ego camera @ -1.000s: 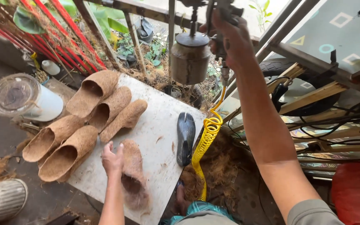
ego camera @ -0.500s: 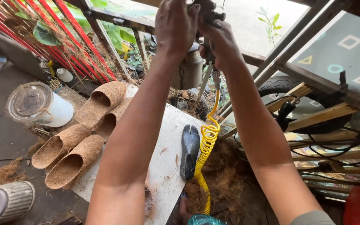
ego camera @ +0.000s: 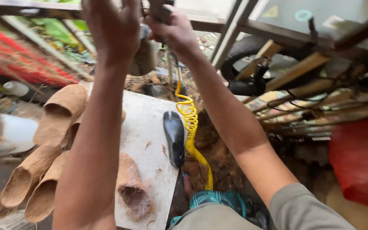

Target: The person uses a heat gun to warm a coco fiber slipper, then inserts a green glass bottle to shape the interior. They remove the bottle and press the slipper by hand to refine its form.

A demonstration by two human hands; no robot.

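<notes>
Both my arms are raised to the top of the view. My right hand [ego camera: 171,30] is closed around the handle of a spray gun whose metal cup [ego camera: 143,57] hangs just below it. A yellow coiled hose [ego camera: 190,127] drops from the gun down to my lap. My left hand [ego camera: 113,27] is up beside the gun, back of the hand toward me; what its fingers touch is hidden. Below, on a white board [ego camera: 150,127], lie a brown fibre slipper [ego camera: 130,187] and a black shoe-shaped form [ego camera: 174,138].
Several brown fibre slippers [ego camera: 60,113] are stacked at the board's left edge. A white jar with a clear lid [ego camera: 5,134] stands far left. Loose brown fibre [ego camera: 211,153] is piled right of the board. Wooden slats, black cables and a red sack [ego camera: 360,162] crowd the right.
My left hand left the slipper on the board and rose to the spray gun beside my right hand. The view tilted slightly and the arms now fill more of it.
</notes>
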